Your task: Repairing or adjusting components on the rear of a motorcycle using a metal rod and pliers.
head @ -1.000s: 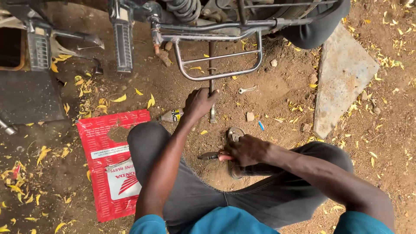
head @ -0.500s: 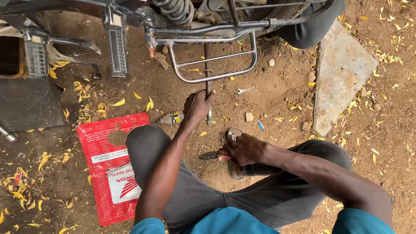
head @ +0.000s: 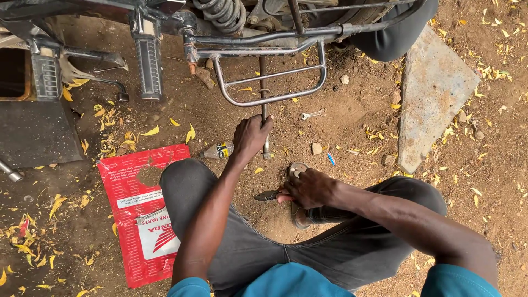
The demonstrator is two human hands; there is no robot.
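A red plastic bag (head: 137,214) lies on the dirt at left. The long metal rod (head: 264,104), standing under the motorcycle's tubular rack (head: 269,82), is gripped by the closed left hand (head: 250,135). The pliers (head: 268,195) are clasped by the right hand (head: 308,188) near the knee. The work appears midway: a spanner (head: 312,114) lies unused nearby.

bare dirt (head: 352,137) open right of rod (head: 264,82), footrest frame (head: 269,82) and spring (head: 223,14) crowding above
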